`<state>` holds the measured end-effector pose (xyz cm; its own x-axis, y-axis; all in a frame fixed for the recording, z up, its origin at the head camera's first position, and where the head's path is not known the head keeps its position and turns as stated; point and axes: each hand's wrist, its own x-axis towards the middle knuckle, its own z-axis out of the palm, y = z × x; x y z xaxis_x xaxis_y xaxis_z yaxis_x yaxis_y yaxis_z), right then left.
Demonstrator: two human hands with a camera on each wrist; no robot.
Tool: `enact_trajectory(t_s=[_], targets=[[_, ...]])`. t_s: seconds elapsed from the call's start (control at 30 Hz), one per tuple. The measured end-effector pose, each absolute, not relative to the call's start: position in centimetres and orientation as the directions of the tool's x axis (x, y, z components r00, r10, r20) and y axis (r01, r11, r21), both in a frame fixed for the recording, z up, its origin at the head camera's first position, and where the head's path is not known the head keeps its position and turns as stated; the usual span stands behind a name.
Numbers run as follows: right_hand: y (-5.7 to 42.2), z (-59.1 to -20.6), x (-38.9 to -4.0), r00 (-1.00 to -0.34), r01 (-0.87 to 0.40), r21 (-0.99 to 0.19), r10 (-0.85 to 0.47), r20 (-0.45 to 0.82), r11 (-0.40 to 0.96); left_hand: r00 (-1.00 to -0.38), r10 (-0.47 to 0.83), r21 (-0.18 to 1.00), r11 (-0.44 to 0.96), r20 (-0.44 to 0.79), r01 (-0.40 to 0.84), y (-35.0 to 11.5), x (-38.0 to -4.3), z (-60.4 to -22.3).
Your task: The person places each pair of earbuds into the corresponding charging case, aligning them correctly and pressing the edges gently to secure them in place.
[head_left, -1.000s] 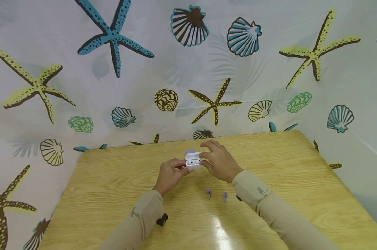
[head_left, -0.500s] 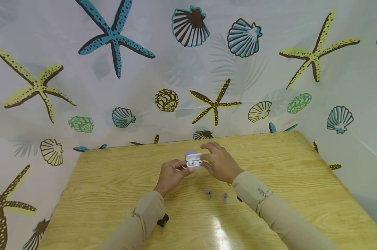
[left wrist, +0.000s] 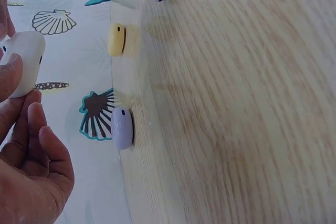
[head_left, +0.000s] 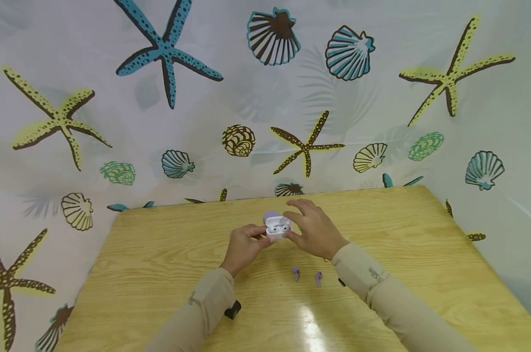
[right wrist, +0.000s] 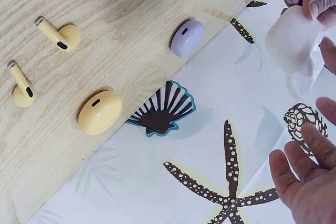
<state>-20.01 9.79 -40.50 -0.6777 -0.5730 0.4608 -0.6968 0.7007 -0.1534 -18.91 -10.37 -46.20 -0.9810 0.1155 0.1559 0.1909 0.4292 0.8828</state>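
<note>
My left hand [head_left: 243, 247] pinches a white earbud case [head_left: 277, 233] between thumb and fingers above the table. Its lid stands up, and two white earbuds [head_left: 284, 229] sit in their slots. In the left wrist view the back of the case [left wrist: 29, 61] shows against the left hand [left wrist: 37, 171]. My right hand [head_left: 320, 230] is at the case's right side, thumb at its front corner, fingers spread apart. Seen from the right wrist, the right hand's fingers [right wrist: 302, 166] are extended, away from the white case [right wrist: 291, 40].
Behind the white case a lavender earbud case [head_left: 271, 214] lies near the table's back edge. Two lavender earbuds [head_left: 296, 273] lie on the wooden table [head_left: 160, 254]. A yellow case [right wrist: 100, 113] and two yellow earbuds [right wrist: 67, 38] are also there. Patterned cloth [head_left: 248, 107] hangs behind.
The right index finger has come off the earbud area, widening its gap from the thumb. The right-hand earbud shows fully in its slot. The left hand keeps its grip.
</note>
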Motion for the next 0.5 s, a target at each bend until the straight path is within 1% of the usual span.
enact_trajectory(t_s=[0.07, 0.27, 0.37, 0.5], targets=[[9.8, -40.5, -20.0, -0.693, -0.679, -0.134, -0.569, 0.443, 0.722, -0.981, 0.118, 0.882, 0.430, 0.154, 0.190, -10.2, -18.9, -46.2], [9.8, -41.1, -20.1, -0.768, -0.614, -0.109, -0.561, 0.307, 0.781, -0.981, 0.122, 0.884, 0.429, 0.148, 0.186, -10.0, -19.0, -46.2], [9.8, -41.7, -20.2, -0.771, -0.611, -0.107, -0.559, 0.305, 0.784, -0.981, 0.126, 0.886, 0.423, 0.148, 0.188, -10.0, -19.0, -46.3], [9.9, -42.1, -20.3, -0.749, -0.625, -0.105, -0.557, 0.357, 0.773, -0.980, 0.132, 0.890, 0.413, 0.148, 0.191, -10.1, -19.0, -46.2]])
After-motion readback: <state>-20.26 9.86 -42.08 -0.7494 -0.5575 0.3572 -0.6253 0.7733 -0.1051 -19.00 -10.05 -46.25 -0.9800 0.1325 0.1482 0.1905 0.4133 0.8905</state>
